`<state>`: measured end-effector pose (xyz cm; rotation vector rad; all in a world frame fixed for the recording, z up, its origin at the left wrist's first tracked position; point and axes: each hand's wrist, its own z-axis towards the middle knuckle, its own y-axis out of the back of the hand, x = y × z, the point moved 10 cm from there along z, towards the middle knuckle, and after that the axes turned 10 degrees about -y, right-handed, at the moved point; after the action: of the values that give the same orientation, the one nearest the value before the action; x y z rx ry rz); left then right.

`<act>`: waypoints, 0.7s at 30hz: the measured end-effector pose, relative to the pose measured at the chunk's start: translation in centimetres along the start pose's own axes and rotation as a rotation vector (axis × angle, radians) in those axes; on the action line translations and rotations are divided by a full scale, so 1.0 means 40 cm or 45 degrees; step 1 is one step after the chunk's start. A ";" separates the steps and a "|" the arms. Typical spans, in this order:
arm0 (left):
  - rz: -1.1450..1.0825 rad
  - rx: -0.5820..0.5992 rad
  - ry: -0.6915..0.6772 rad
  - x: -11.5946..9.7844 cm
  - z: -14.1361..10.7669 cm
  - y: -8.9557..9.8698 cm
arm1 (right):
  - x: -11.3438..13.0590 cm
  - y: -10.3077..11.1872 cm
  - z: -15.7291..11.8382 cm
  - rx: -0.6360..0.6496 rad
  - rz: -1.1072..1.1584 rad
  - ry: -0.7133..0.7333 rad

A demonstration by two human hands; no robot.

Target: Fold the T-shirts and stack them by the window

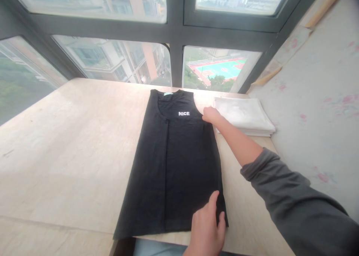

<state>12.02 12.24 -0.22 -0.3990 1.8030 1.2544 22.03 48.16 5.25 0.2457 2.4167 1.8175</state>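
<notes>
A black sleeveless vest point(185, 155) lies flat and front up, its neckline away from me. White letters reading "NICE" are on its chest, and a pale label shows inside the collar. My right hand point(212, 115) is at the vest's right edge just below the armhole, fingers closed on the cloth there. Down by the lower right hem, my left hand point(206, 226) is over the vest with fingers apart; nothing shows between them.
The vest rests on a pale board-like surface point(70, 147) below grey-framed windows point(176, 35). At the right, a stack of folded white cloth point(242, 114) sits close to my right hand, beside a flower-papered wall point(319, 121).
</notes>
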 end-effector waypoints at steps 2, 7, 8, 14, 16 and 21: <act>-0.010 -0.002 0.000 0.002 0.002 -0.002 | -0.010 -0.014 0.037 0.074 -0.086 -0.071; -0.077 -0.006 0.007 0.009 0.004 -0.001 | -0.022 -0.043 0.064 0.197 -0.233 -0.175; -0.081 -0.003 -0.007 0.007 0.004 -0.001 | -0.021 -0.045 0.064 0.209 -0.245 -0.175; -0.080 -0.006 -0.042 0.009 -0.001 -0.004 | -0.026 -0.038 0.059 0.222 -0.190 -0.090; -0.083 -0.013 -0.047 0.010 -0.002 -0.007 | -0.031 -0.034 0.055 0.225 -0.138 -0.058; -0.049 -0.108 -0.104 -0.007 -0.013 0.020 | -0.023 0.005 0.031 0.126 0.096 0.041</act>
<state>11.39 12.08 0.54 -0.4218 1.6707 1.3049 23.17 49.18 5.08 0.3224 2.5561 1.7465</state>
